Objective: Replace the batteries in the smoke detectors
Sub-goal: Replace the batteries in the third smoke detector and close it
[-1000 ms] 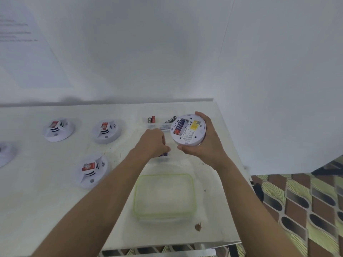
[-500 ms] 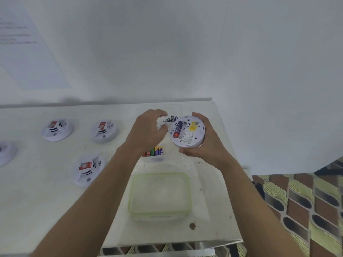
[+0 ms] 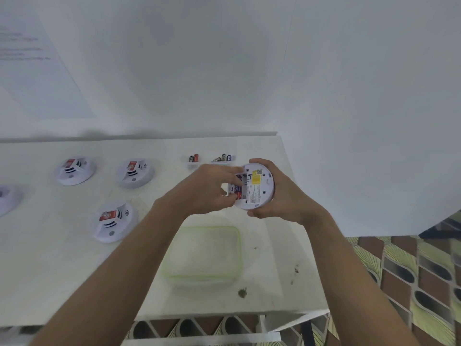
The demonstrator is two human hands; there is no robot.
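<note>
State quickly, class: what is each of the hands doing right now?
Left hand: fingers pinched at the battery slot of the smoke detector; contents cannot be told.
Right hand: closed, holding the smoke detector.

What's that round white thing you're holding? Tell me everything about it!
It is a smoke detector, a round white disc that looks like plastic. It is held above the table with its back toward the camera. The back shows a yellow sticker, small printed text and an open slot with batteries in it. The right hand grips its edge, and the left hand fingers press at the battery slot.
</note>
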